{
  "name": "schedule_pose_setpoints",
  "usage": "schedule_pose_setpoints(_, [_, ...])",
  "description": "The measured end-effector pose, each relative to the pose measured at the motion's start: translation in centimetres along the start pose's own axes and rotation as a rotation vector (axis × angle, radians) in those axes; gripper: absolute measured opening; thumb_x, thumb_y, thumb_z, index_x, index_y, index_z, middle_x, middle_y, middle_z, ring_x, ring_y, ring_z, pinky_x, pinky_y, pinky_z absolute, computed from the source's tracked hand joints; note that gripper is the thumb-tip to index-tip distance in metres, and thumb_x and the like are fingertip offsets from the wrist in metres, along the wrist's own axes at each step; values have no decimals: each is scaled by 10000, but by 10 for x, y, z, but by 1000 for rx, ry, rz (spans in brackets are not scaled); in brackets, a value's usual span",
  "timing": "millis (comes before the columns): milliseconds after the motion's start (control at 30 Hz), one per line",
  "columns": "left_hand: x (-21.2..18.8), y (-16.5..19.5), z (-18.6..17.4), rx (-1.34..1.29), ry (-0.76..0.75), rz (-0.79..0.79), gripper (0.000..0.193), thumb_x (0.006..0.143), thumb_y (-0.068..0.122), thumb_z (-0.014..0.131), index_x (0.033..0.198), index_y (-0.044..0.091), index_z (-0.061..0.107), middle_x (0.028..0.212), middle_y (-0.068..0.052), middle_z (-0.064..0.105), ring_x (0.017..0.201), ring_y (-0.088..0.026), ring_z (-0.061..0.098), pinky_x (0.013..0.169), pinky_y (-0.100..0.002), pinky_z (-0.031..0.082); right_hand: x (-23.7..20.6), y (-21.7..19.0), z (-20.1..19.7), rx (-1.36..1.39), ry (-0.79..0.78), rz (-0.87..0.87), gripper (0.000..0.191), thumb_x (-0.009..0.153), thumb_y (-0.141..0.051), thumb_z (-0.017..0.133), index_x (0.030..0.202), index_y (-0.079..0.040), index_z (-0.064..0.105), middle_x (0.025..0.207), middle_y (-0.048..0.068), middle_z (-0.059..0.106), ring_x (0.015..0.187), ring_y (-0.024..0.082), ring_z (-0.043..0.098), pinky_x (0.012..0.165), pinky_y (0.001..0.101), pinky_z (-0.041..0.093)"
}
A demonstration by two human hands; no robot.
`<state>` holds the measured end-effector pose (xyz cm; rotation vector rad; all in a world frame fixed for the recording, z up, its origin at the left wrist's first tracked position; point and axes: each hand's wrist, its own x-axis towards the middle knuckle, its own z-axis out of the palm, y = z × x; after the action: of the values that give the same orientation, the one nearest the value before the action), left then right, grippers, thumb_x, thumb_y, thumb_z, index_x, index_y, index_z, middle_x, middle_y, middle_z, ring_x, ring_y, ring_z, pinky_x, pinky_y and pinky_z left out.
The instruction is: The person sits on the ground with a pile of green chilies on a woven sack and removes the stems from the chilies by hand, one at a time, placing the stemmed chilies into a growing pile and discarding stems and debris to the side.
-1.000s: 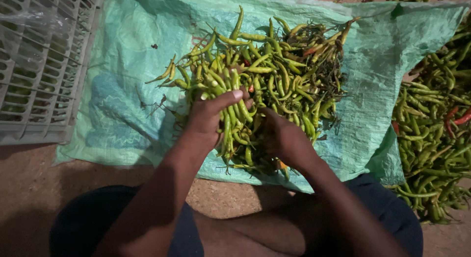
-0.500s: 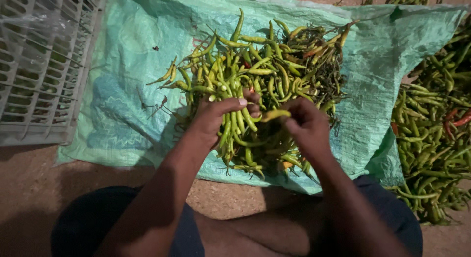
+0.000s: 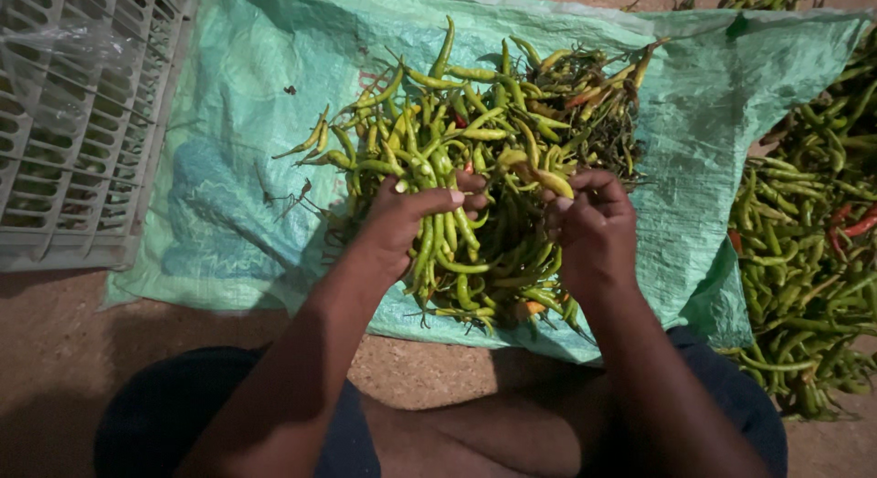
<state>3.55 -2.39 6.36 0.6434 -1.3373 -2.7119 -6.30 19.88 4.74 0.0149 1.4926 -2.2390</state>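
Our left hand (image 3: 411, 218) rests fingers curled on the chillies (image 3: 475, 158), right hand (image 3: 594, 227) pinching one yellowish chilli (image 3: 553, 182): light, slick, bendy, best held near the stalk.

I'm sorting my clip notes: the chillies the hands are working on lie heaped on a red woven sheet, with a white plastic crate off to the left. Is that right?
Not quite: in the head view the woven sheet is green, not red. The chillies do lie heaped on it under both hands, and the white plastic crate is on the left.

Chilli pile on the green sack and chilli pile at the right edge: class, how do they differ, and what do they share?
The chilli pile on the green sack lies under both hands; the right-edge chilli pile is untouched. The sack pile shows whole; the right one is cut off by the frame. Both are mostly green with a few red pods.
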Motion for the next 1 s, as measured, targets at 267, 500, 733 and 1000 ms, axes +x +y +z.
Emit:
schedule_pose_setpoints(267, [-1,3,0,-8,-27,-6,369,786,-9,676,1154,-32,683,1060,-172,783,948,-280,770,894,-417,616,3,0,-9,129,-11,-40,259,879,85,625,1073,-80,574,1026,73,658,849,176,658,658,284,492])
schedule_pose_setpoints(500, [0,3,0,-18,18,11,325,807,-11,681,1128,-60,702,1062,-175,777,963,-280,773,907,-423,625,18,-35,-17,370,465,11,175,912,-61,662,1075,-98,608,1037,52,649,723,158,590,683,294,509])
schedule_pose_setpoints(733, [0,3,0,-18,26,18,346,797,-4,699,1140,-52,706,1070,-184,779,965,-278,780,926,-411,620,17,0,-23,-388,154,-13,179,958,-101,717,1107,-8,682,820,66,617,665,187,539,575,335,423])
schedule_pose_setpoints(1000, [2,-2,0,-22,16,-7,366,796,-25,690,1160,-61,692,1068,-188,778,961,-292,778,903,-416,627,-9,18,17,-1352,-185,-274,635,781,-280,839,1348,-83,632,1013,167,764,835,315,739,703,420,571])
